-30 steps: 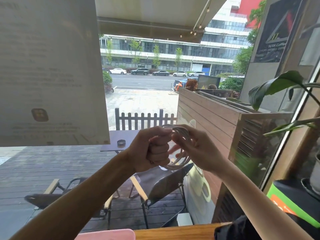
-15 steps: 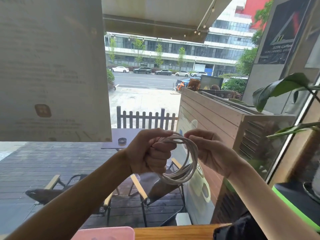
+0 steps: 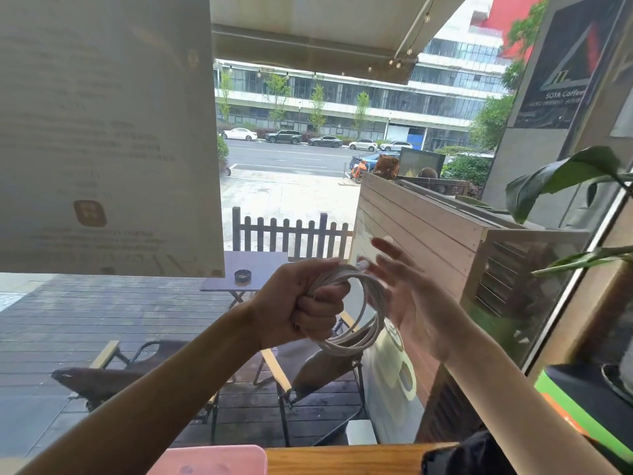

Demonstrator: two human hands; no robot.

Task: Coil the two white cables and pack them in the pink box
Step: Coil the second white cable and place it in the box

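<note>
A white cable [image 3: 368, 311] wound into a round coil hangs in the air at chest height in front of a window. My left hand [image 3: 301, 303] is clenched in a fist around the coil's left side. My right hand [image 3: 407, 296] is just to the right of the coil, fingers spread, palm facing it, and a little blurred. A white plug end shows near its fingertips, and I cannot tell whether they touch it. The pink box [image 3: 212, 461] shows only its top edge at the bottom of the view, below my left forearm. No second cable is in sight.
A wooden table edge [image 3: 342, 459] runs along the bottom, with a black object [image 3: 472, 455] on it at the right. A green and black box [image 3: 579, 406] and a leafy plant [image 3: 561, 180] stand at the right. A large paper sign [image 3: 102, 132] hangs on the glass.
My right hand has let go of the coil, opened its fingers and drawn away to the right. My left hand keeps its grip on the coil, which now hangs as a full loop.
</note>
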